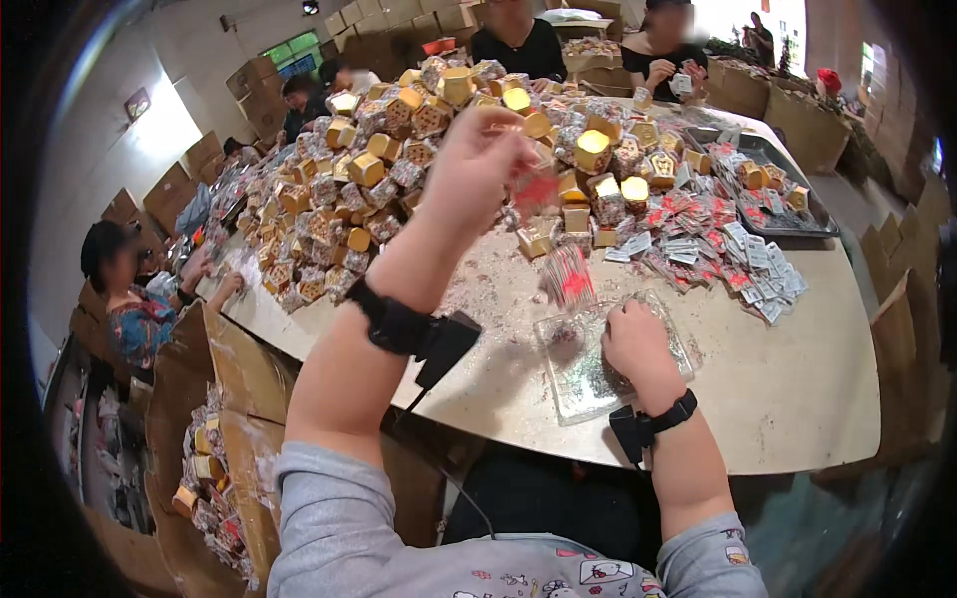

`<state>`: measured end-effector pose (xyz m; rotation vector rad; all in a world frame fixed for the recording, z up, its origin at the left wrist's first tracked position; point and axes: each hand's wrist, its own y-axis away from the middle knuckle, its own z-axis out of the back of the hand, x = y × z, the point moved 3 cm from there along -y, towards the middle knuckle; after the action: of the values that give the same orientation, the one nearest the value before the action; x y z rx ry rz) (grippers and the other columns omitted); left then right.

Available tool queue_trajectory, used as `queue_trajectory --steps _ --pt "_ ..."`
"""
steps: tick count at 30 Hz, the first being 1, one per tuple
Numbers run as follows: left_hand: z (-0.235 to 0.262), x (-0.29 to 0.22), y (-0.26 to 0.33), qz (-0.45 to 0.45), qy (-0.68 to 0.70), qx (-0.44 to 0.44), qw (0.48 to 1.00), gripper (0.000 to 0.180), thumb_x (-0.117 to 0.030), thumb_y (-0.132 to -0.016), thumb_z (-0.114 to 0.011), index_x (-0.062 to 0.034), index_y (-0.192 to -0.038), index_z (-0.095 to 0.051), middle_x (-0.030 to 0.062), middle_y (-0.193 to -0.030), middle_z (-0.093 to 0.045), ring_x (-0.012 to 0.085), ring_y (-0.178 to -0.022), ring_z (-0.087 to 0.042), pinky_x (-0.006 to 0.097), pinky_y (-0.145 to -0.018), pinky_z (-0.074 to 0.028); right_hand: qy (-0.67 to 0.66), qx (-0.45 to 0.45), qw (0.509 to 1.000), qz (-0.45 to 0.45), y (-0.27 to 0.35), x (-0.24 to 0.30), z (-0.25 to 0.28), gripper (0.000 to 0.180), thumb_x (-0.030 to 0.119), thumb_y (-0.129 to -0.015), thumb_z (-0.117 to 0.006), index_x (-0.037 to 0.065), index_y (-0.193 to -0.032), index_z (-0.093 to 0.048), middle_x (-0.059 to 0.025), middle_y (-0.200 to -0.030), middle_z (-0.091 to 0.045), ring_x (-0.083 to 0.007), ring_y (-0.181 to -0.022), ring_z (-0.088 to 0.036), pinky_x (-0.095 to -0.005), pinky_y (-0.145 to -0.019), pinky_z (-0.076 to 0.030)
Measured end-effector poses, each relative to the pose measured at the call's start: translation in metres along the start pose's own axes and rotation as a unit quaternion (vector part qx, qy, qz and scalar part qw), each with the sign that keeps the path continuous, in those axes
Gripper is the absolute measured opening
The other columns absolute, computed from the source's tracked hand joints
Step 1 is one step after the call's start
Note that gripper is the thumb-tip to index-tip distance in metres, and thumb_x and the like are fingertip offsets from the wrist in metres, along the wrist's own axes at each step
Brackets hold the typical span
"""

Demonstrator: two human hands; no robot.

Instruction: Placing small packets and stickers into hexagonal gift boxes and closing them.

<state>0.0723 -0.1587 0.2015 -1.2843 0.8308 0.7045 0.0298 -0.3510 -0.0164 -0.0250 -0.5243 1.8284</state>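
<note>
My left hand is raised over the middle of the table, its fingers pinched together. From the fingertips hangs a small reddish, see-through packet, smeared by motion. Lower down, my right hand rests over a clear shallow plastic tray with its fingers curled down. Whatever those fingers hold, if anything, is hidden. Dark glittery bits lie in the tray, with a small dark clump at its left side. Just beyond the tray sits a bundle of red-and-white cards.
A big heap of small gold boxes with glittery sides fills the table's left and middle. White-and-red cards are piled at right beside a dark metal tray. A cardboard box stands at my left. Several people sit around the table.
</note>
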Motion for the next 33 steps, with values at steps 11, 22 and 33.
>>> queue_trajectory --steps 11,22,33 --pt "0.103 0.063 0.077 0.071 0.004 -0.121 0.990 0.023 -0.002 -0.095 -0.041 0.0009 -0.117 -0.048 0.0157 -0.105 -0.060 0.0120 -0.068 -0.058 0.026 -0.065 -0.051 0.011 0.056 0.998 0.016 0.000 0.011 -0.003 0.013 0.010 -0.077 -0.056 0.005 -0.079 -0.067 -0.0142 -0.084 -0.062 -0.0331 -0.085 -0.061 -0.0443 -0.077 -0.047" --pt "-0.009 0.154 0.185 0.259 0.029 -0.053 0.964 0.036 0.006 -0.091 -0.046 -0.0013 -0.126 -0.047 0.0133 -0.119 -0.058 0.0110 -0.077 -0.058 0.026 -0.068 -0.052 -0.097 0.062 0.992 0.052 -0.006 0.017 0.005 0.013 0.016 -0.075 -0.063 0.006 -0.083 -0.064 -0.0122 -0.084 -0.061 -0.0325 -0.087 -0.059 -0.0436 -0.079 -0.045" --pt "-0.014 0.136 0.190 0.235 0.001 0.052 0.971 0.030 0.006 -0.087 -0.051 0.0007 -0.116 -0.057 0.0086 -0.107 -0.063 0.0119 -0.088 -0.059 0.025 -0.077 -0.050 -0.125 0.081 0.979 0.142 -0.001 0.035 -0.008 0.009 0.014 -0.076 -0.060 0.006 -0.073 -0.062 -0.0128 -0.074 -0.058 -0.0330 -0.077 -0.059 -0.0437 -0.071 -0.048"
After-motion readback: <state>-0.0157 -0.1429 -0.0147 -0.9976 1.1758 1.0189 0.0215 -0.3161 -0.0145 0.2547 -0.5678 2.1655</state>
